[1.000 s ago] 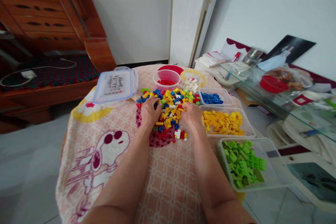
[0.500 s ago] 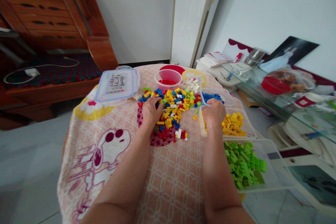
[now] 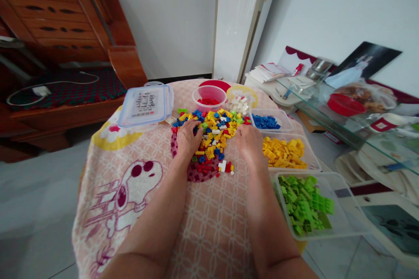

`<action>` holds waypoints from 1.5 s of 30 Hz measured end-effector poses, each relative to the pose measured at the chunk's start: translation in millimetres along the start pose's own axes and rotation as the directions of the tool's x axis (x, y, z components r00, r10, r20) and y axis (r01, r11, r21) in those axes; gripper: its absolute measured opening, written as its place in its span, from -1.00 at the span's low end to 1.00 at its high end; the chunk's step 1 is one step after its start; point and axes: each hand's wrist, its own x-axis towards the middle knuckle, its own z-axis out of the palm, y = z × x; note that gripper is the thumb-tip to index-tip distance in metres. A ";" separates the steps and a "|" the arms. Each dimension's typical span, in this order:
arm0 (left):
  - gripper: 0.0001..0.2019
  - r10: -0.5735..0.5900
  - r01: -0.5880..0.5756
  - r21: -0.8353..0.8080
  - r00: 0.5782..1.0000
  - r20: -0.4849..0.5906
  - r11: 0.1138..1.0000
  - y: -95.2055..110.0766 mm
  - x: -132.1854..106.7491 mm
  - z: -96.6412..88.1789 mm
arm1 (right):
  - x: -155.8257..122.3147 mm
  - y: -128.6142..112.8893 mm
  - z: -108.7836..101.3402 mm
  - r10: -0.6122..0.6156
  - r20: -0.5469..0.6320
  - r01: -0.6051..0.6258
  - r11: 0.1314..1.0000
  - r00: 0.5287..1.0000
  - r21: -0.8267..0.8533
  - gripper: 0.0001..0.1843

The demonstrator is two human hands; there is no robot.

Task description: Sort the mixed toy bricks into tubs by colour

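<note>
A mixed pile of small plastic building bricks (image 3: 218, 133) in yellow, blue, red, white and green lies on the patterned tablecloth (image 3: 209, 222). Against the pile's left side rests my left hand (image 3: 187, 138), thumb and forefinger apart around some blue bricks. My right hand (image 3: 249, 141) is at the pile's right edge with its fingers curled down; what they hold, if anything, is hidden. Right of it are a clear tub of yellow bricks (image 3: 284, 152) and a smaller one of blue bricks (image 3: 266, 122). Nearer stands a larger tub of green bricks (image 3: 306, 205).
Behind the pile are a round bowl (image 3: 209, 91) with red bricks and some white bricks (image 3: 240, 104). Lidded plastic boxes (image 3: 144, 107) lie at the back left. A cluttered glass shelf (image 3: 356, 133) stands to the right, a wooden bench (image 3: 65, 78) to the left.
My right hand has moved left, from over the blue and yellow tubs to the pile's right edge. My left hand has stayed at the pile.
</note>
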 end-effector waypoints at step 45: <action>-0.72 -0.021 0.021 -0.013 1.000 0.004 1.000 3.8 -0.7 -1.1 | 9.6 1.3 27.0 -0.229 0.047 0.227 0.973 0.972 0.046 -0.60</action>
